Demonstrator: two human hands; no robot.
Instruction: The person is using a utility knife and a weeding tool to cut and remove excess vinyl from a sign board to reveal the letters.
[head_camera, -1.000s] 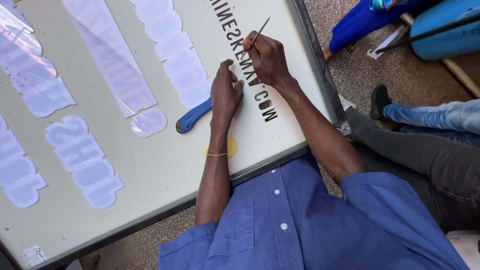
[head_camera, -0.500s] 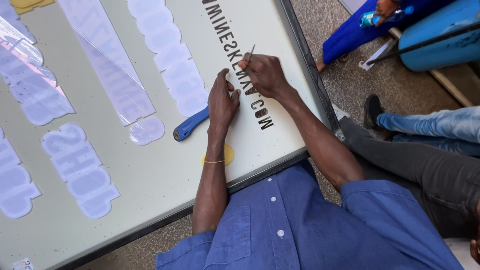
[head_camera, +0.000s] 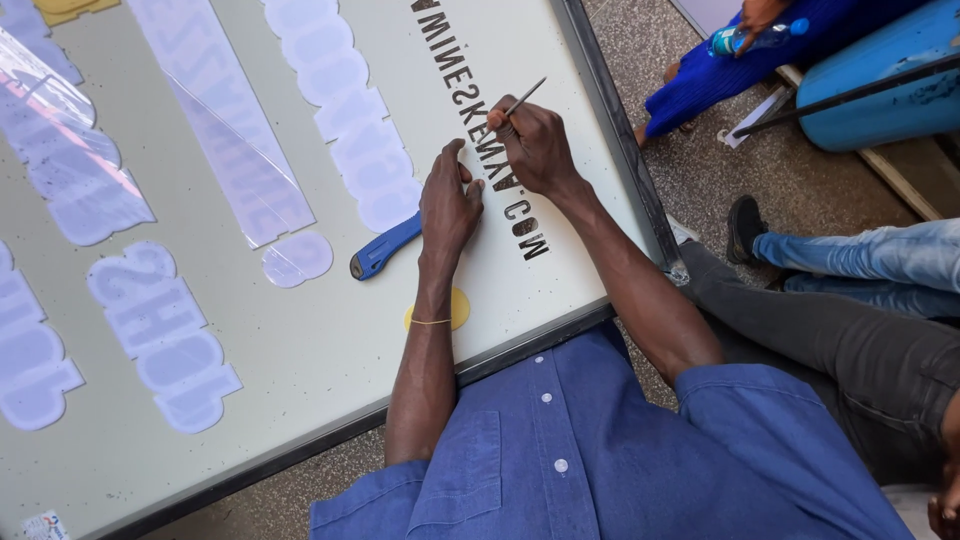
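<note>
A large pale sign board (head_camera: 300, 340) with a dark frame lies flat before me. My right hand (head_camera: 535, 145) grips a thin metal pick tool (head_camera: 522, 101), its tip down at a row of black vinyl letters (head_camera: 490, 140) stuck on the board. My left hand (head_camera: 448, 205) presses flat on the board beside those letters, fingers together. A blue-handled utility knife (head_camera: 385, 247) lies on the board just left of my left hand. A yellow round sticker (head_camera: 457, 308) shows under my left wrist.
White cut-out letter shapes (head_camera: 340, 110) and clear backing film (head_camera: 235, 150) cover the left and middle of the board. Beyond its right edge, other people's legs, a black shoe (head_camera: 745, 228), blue cloth with a plastic bottle (head_camera: 745, 38), and a blue barrel (head_camera: 880, 80) rest on gravel ground.
Both hands stay at the black letters with only small shifts; the view has drifted slightly, so the board and hands sit a little lower-left in the picture.
</note>
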